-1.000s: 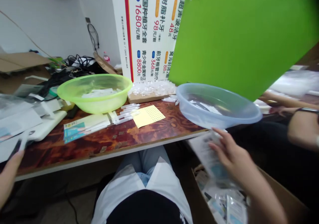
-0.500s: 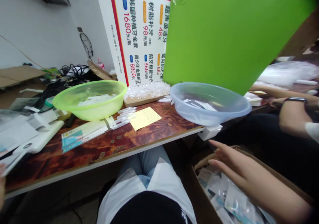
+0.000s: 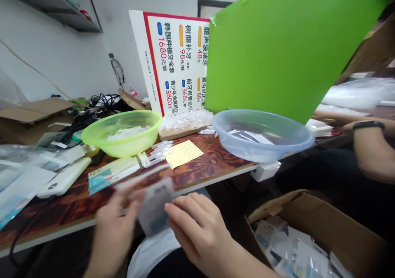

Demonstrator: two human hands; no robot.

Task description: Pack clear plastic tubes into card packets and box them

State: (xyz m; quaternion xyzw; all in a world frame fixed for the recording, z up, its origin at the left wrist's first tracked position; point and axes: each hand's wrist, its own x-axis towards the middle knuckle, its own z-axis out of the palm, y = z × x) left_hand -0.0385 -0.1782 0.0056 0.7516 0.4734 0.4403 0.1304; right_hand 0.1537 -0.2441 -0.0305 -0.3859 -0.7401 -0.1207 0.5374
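- Right now, your left hand [image 3: 114, 228] and right hand [image 3: 200, 232] both have their grip closed on one small clear packet [image 3: 154, 206]. It hangs between them just in front of the desk [image 3: 216, 162] edge, over your lap. The left side is smeared by motion, so how firm that grip is remains a guess.
- Each grip seems to pinch only an edge of the slick film. If one hand pulls faster than the other, the packet could slip out and drop to your lap or the floor.
- The cardboard box [image 3: 339, 224] of similar packets stands open at your right. A dropped packet that lands in it would be hard to tell from the rest.
- The blue basin [image 3: 262, 136] sits at the desk's near edge and seems to hang partly over it. A lifted right elbow could knock it and spill what is inside.
- The white tubes [image 3: 159, 150] and the yellow sheet [image 3: 184, 153] lie loose just beyond your hands. A quick sweep forward could push them off the desk or under the green basin [image 3: 123, 131].
- A co-worker's arm [image 3: 373, 154] rests near on the right. A wide swing toward the box could hit it.
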